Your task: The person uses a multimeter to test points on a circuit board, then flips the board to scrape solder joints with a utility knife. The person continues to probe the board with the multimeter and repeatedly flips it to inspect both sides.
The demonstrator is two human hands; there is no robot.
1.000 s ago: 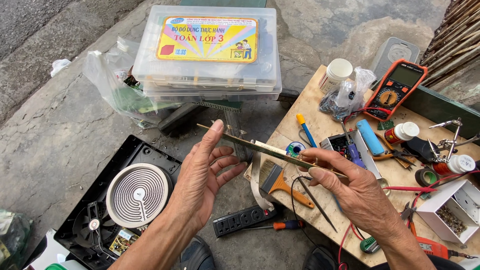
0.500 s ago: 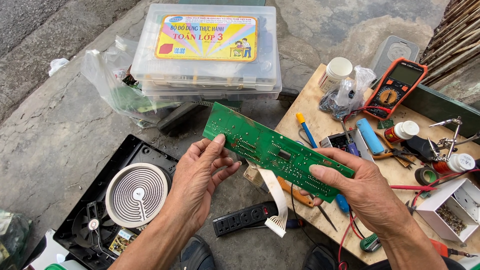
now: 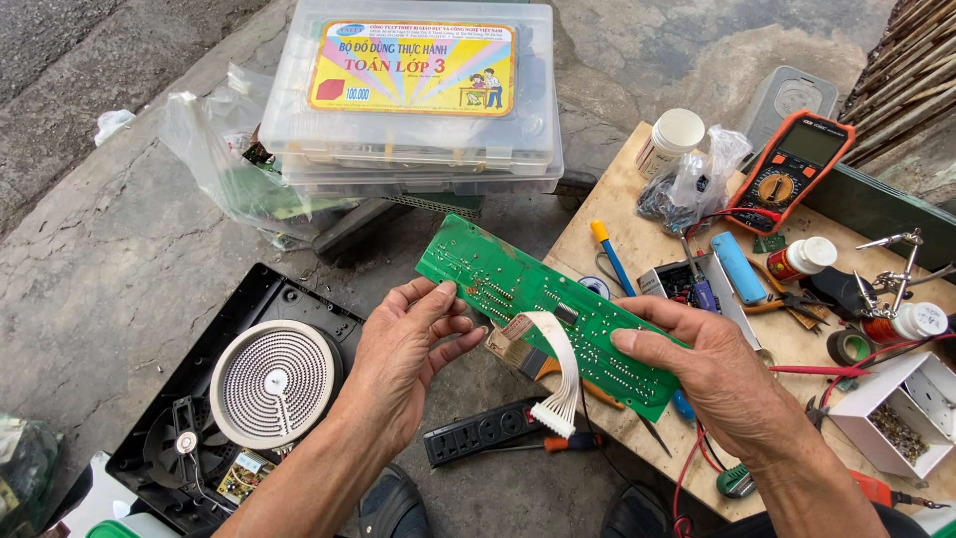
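I hold a long green circuit board [image 3: 528, 299] flat in front of me, solder side up, slanting from upper left to lower right. My left hand [image 3: 408, 349] pinches its near edge toward the left end. At the right end, my right hand [image 3: 702, 374] grips it with the thumb on top. A white ribbon cable [image 3: 558, 374] with a white connector hangs from the board's middle.
Below left lies an opened black cooker base [image 3: 199, 418] with a white round heating coil [image 3: 274, 382]. A clear plastic box [image 3: 418, 95] sits ahead. The wooden board [image 3: 637, 229] at right carries a multimeter [image 3: 792, 169], jars, pliers and screwdrivers. A power strip [image 3: 483, 433] lies on the concrete.
The board was edge-on a second ago; I have turned it so its green face shows and lowered it slightly. The ribbon cable now hangs in view.
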